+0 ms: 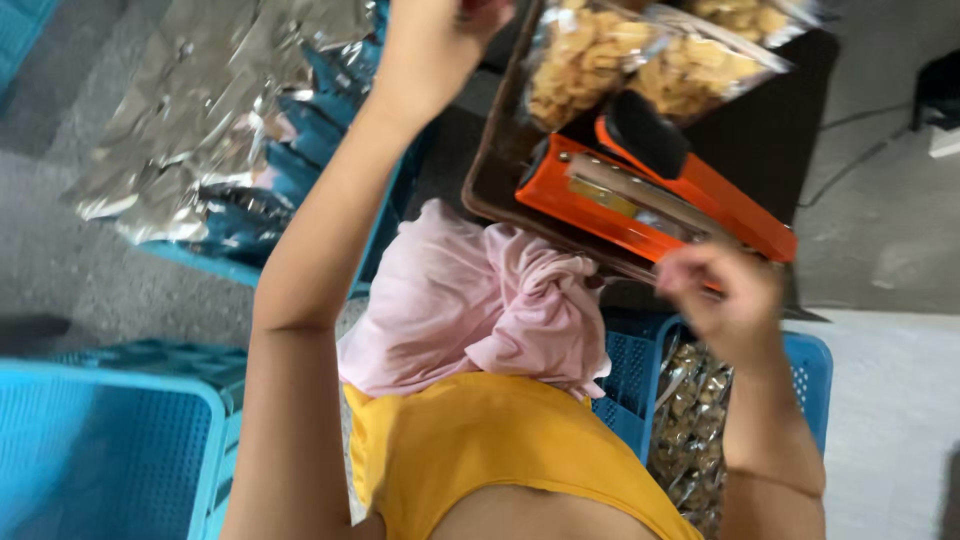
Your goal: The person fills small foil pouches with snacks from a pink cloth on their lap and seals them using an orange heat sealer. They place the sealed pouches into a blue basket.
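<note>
her right hand (722, 290) is curled shut just in front of the orange heat sealer (655, 195); whether it pinches anything, i cannot tell. the left hand (435, 45) reaches beyond the sealer, its grip unclear. filled snack bags (585, 55) lie behind the sealer, more in the blue crate (810, 365) below it.

Both arms are bare, no sleeves showing. The person wears a yellow top (500, 450) and a pale pink cloth (480, 300) bunched in folds. A thin band (775, 483) circles the right wrist.
</note>
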